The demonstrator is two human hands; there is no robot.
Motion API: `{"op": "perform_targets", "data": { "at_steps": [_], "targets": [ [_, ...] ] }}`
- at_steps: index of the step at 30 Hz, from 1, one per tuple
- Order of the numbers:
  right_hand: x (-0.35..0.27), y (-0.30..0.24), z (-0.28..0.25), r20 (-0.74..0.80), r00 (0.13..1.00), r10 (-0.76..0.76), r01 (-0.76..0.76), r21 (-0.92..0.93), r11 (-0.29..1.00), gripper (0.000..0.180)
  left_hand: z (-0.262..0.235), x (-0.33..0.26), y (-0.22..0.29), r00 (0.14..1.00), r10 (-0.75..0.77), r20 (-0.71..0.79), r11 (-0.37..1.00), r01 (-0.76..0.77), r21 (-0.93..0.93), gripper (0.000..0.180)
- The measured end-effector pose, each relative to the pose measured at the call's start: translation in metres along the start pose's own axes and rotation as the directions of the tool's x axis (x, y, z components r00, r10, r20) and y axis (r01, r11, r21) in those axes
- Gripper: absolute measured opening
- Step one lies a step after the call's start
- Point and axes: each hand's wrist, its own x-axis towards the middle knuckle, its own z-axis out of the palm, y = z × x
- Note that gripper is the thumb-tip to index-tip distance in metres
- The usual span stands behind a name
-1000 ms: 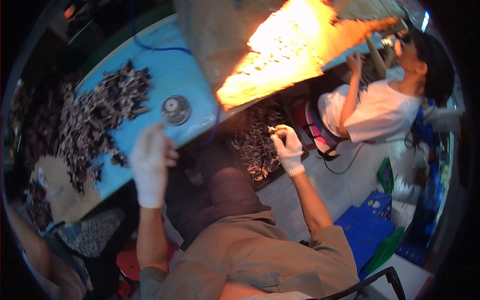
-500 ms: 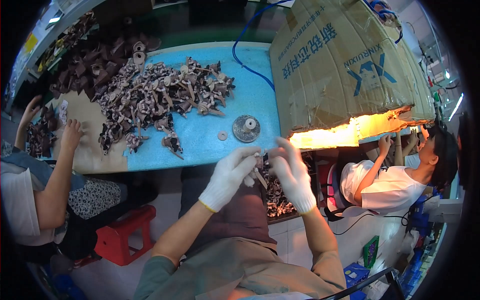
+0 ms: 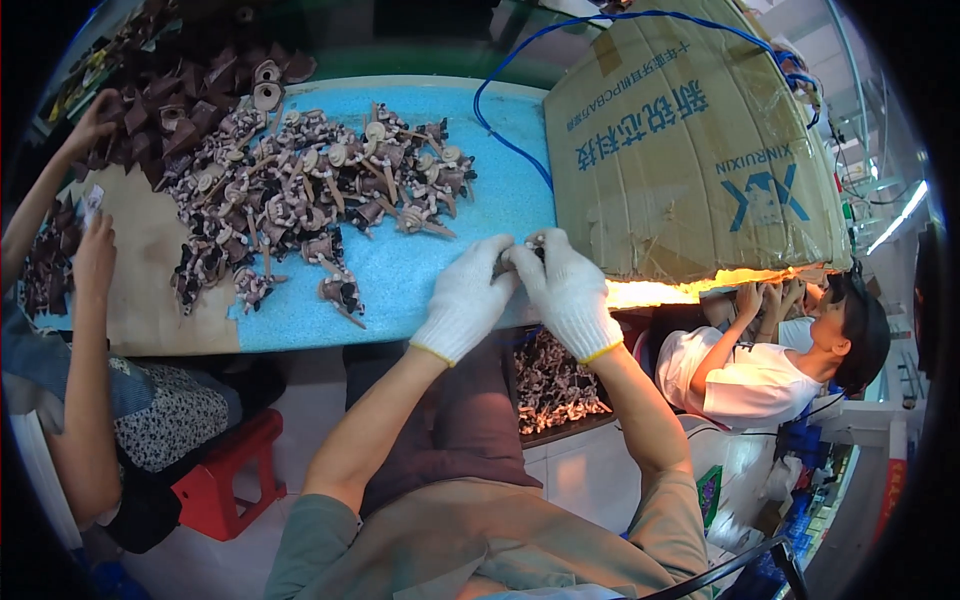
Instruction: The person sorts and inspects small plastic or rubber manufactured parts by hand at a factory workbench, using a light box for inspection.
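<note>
Both my hands wear white knit gloves and meet over the near edge of a blue foam mat (image 3: 420, 270). My left hand (image 3: 468, 300) and my right hand (image 3: 565, 288) pinch one small dark part (image 3: 520, 254) between their fingertips; most of it is hidden by the gloves. A heap of small brown and tan parts (image 3: 300, 190) lies on the mat to the left, apart from my hands.
A large cardboard box (image 3: 690, 150) stands right of my hands, with a blue cable (image 3: 500, 130) looping beside it. A tray of dark parts (image 3: 555, 385) sits below the table edge. One person works at the left (image 3: 90, 260), another sits at the right (image 3: 760, 370). A red stool (image 3: 225, 475) stands lower left.
The view swung from the right back over the mat. My hands, apart a second ago, came together on a small part and rose to the mat's near edge.
</note>
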Motion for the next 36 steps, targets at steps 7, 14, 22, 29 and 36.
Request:
{"op": "perform_targets", "data": {
  "at_steps": [7, 14, 22, 29, 36],
  "targets": [
    [0.018, -0.014, -0.01, 0.154, 0.958, -0.244, 0.284, -0.353, 0.892, 0.039, 0.002, 0.0, -0.004, 0.998, 0.046, -0.05, 0.998, -0.044, 0.038, 0.038],
    [0.025, -0.003, 0.007, 0.19, 0.964, -0.188, 0.258, -0.479, 0.839, 0.03, 0.003, 0.006, 0.017, 0.937, 0.014, -0.348, 0.9, -0.164, -0.404, 0.042],
    [0.012, -0.004, 0.009, 0.083, 0.947, -0.309, 0.32, -0.298, 0.899, 0.029, 0.016, 0.023, 0.028, 0.968, 0.102, -0.229, 0.919, -0.179, -0.35, 0.036],
    [0.014, -0.03, -0.008, -0.027, 0.975, -0.221, 0.222, 0.045, 0.974, 0.048, -0.067, -0.021, 0.037, 0.964, -0.111, 0.242, 0.642, 0.255, -0.723, 0.042],
    [0.06, -0.1, -0.015, 0.238, 0.943, -0.231, 0.065, 0.549, 0.833, 0.059, -0.111, -0.017, 0.035, 0.956, 0.007, -0.294, 0.917, -0.123, -0.379, 0.031]
  ]
}}
